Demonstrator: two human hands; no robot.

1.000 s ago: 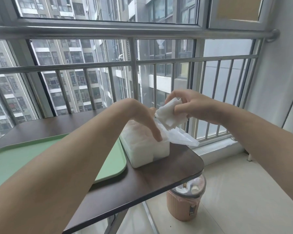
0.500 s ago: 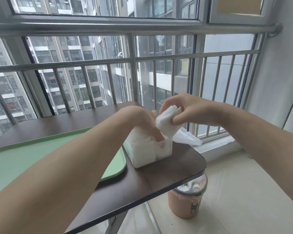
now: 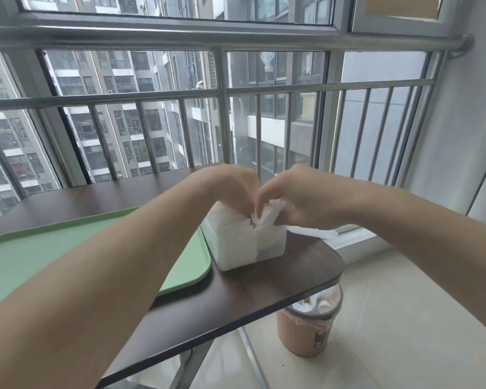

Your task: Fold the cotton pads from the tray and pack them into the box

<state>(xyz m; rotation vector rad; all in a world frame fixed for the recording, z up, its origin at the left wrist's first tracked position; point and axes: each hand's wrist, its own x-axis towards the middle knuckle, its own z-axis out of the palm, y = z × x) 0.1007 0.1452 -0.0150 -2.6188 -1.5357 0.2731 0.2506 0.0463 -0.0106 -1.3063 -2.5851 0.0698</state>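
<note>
- Head view: I am bringing both hands together over the translucent white box (image 3: 244, 245). It is standing on the dark worktop (image 3: 264, 293), just beside the right edge of the green tray (image 3: 96, 248).
- My right hand (image 3: 303, 197) is pinching a folded white cotton pad (image 3: 267, 214) and feeding it into the open top of the box at its right-hand end.
- My left hand (image 3: 230, 186) is reaching down into the box against the packed pads (image 3: 236, 237). Its fingers are hidden, so I cannot tell whether they are gripping anything or only pressing.
- A white flap (image 3: 312, 233) is lying behind the box under my right wrist. I cannot tell whether it is a lid or a wrapper.
- The box is looking nearly full, so I am judging that the soft pad may buckle or spring open as I am letting go, and may not stay flat.
- If my left hand is holding the stack back, the pads could puff up and push the new one out when I am lifting it away.
- The box is sitting near the rounded corner of the worktop, with a pink waste bin (image 3: 309, 329) on the floor below. A hard sideways push could slide it toward that edge.
- I am finding no brand or writing to read. The bin has a dark patch on its side, too small to make out.
</note>
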